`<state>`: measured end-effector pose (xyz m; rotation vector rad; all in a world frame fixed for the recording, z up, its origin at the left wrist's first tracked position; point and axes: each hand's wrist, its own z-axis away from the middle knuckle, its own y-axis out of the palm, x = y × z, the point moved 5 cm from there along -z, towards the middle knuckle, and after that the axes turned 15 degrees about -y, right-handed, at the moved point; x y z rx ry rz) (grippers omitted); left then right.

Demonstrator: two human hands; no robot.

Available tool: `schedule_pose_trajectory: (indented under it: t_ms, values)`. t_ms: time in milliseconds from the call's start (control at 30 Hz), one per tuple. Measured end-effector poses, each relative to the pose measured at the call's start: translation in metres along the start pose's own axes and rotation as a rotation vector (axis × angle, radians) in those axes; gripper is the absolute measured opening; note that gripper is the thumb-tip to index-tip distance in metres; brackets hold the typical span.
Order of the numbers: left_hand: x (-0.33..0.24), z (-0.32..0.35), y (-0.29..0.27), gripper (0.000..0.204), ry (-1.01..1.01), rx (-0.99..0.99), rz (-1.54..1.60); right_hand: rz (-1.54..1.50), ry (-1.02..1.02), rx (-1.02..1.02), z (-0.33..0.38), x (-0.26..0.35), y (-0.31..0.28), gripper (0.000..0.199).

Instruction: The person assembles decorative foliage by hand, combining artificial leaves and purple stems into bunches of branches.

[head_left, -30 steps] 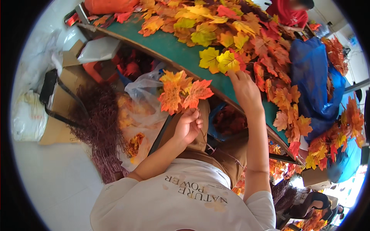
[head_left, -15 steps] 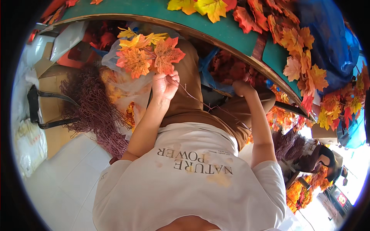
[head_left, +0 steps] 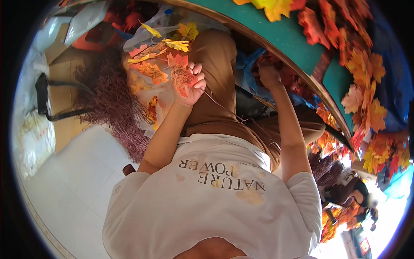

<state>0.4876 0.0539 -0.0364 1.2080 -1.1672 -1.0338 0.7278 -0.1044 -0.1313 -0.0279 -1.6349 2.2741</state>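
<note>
My left hand (head_left: 192, 86) is closed around the thin brown stem of an artificial maple branch (head_left: 151, 71), over my left thigh. Its orange, red and yellow leaves fan out beyond my fingers, and the bare twig (head_left: 228, 113) trails down to the right across my lap. Under the table edge, my right hand (head_left: 268, 73) reaches in at an open blue plastic bag (head_left: 249, 69) of dark red leaves (head_left: 290, 81). Shadow covers its fingers, so I cannot see whether they grip anything.
A green tabletop (head_left: 297, 41) with a wooden edge curves overhead, bearing maple leaf garlands (head_left: 360, 69) at the right. Left of my leg lies a bundle of purplish-brown wiry twigs (head_left: 114, 99) by a cardboard box (head_left: 64, 88). A clear plastic bag (head_left: 140, 86) holds orange leaves.
My left hand has turned over and lowered slightly, swinging the branch so its leaves show edge-on. My right hand has moved up and deeper into the blue bag under the table.
</note>
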Motion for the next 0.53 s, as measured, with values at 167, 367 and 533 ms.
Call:
schedule_pose_trajectory:
  t_ms: [167,367,533]
  values:
    - [-0.004,0.005,0.016,0.037,0.093,-0.007,0.018,0.036,-0.371,-0.537,-0.071,0.017,0.002,0.037]
    - [-0.026,0.024,0.026,0.019,0.173,0.402,-0.149,-0.594,-0.168,-0.513,-0.151,0.012,-0.023,0.045]
    - [-0.020,0.029,0.021,0.013,-0.089,0.807,-0.360,-0.600,-0.361,-0.402,-0.209,0.112,-0.126,0.068]
